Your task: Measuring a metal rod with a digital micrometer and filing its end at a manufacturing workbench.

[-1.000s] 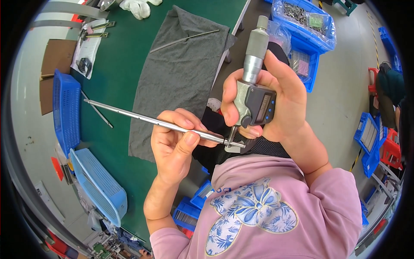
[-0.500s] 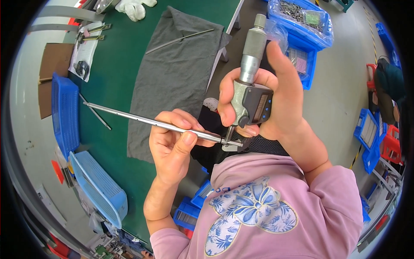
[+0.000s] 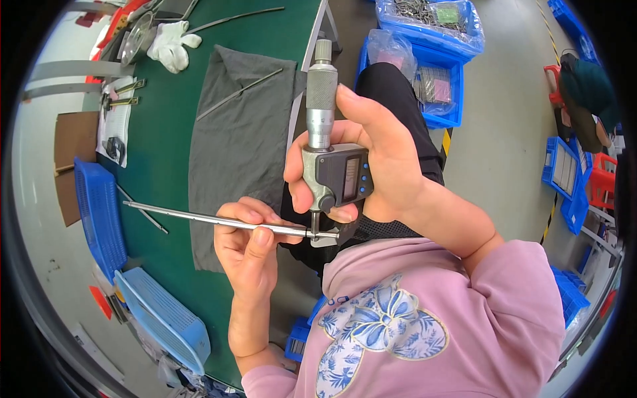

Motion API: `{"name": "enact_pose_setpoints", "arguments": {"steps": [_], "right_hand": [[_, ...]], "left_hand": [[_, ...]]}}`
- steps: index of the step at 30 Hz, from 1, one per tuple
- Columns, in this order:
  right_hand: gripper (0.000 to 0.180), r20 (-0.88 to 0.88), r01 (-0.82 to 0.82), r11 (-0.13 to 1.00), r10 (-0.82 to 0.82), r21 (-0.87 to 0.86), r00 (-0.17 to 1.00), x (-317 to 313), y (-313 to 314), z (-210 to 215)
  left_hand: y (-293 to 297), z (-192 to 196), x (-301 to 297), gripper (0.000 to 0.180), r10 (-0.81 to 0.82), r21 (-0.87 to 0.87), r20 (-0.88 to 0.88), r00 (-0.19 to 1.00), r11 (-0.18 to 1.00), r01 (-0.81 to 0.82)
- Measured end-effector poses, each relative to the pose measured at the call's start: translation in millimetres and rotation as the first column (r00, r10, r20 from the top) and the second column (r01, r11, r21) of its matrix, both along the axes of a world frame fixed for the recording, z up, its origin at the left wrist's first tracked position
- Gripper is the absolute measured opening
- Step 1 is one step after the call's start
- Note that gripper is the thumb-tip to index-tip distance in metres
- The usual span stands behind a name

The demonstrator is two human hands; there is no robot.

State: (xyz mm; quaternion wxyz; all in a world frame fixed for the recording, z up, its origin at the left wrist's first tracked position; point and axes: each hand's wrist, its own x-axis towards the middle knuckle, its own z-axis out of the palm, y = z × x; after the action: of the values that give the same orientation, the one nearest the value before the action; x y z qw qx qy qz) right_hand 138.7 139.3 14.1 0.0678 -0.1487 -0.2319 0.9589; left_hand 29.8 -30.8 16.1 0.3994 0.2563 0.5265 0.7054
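Observation:
A slim metal shaft point(image 3: 189, 215) with small holes along it is pinched between the thumb and fingers of my left hand point(image 3: 251, 249). Its right end sits in the jaws of a digital micrometer point(image 3: 332, 174), at the lower spindle. My right hand point(image 3: 388, 162) is wrapped round the micrometer's frame, with the thumb raised beside the knurled thimble. The micrometer stands upright, its small screen and blue buttons facing up. Exactly how the jaws touch the shaft is too small to tell.
On the green table point(image 3: 159, 152) lies a grey cloth point(image 3: 232, 146) with a thin rod point(image 3: 240, 94) on it. A blue basket point(image 3: 99, 219) and a light blue basket point(image 3: 162, 318) stand at the left. White gloves point(image 3: 174, 46) lie far back. Blue bins point(image 3: 451, 73) with metal parts stand beyond my leg.
Both hands, with the shaft and micrometer, appear further left and slightly lower. The whole view has shifted too. The grip on each thing is unchanged, and the micrometer stands more upright.

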Motion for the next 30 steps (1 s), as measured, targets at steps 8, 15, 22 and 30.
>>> {"name": "enact_pose_setpoints", "arguments": {"steps": [8,15,22,30], "right_hand": [[0.072,-0.072,0.012,0.999,-0.015,-0.042,0.997,1.4,-0.2,-1.0],[0.067,-0.111,0.033,0.995,-0.043,-0.093,0.993,-0.2,0.3,-7.1],[0.067,-0.088,0.056,0.998,-0.059,-0.035,0.994,0.6,0.8,-6.4],[0.067,-0.067,0.037,0.998,-0.040,-0.052,0.997,-2.2,-2.2,-4.2]], "left_hand": [[2.3,3.9,1.1,0.020,-0.014,-0.020,-0.005,1.000,1.000,0.014],[2.2,1.6,0.4,0.020,-0.031,-0.011,-0.015,0.999,0.999,0.031],[4.3,-0.4,0.3,0.019,-0.053,-0.009,-0.014,0.998,0.999,0.053],[0.2,1.3,1.0,0.021,-0.014,-0.043,-0.039,0.999,0.999,0.012]]}}
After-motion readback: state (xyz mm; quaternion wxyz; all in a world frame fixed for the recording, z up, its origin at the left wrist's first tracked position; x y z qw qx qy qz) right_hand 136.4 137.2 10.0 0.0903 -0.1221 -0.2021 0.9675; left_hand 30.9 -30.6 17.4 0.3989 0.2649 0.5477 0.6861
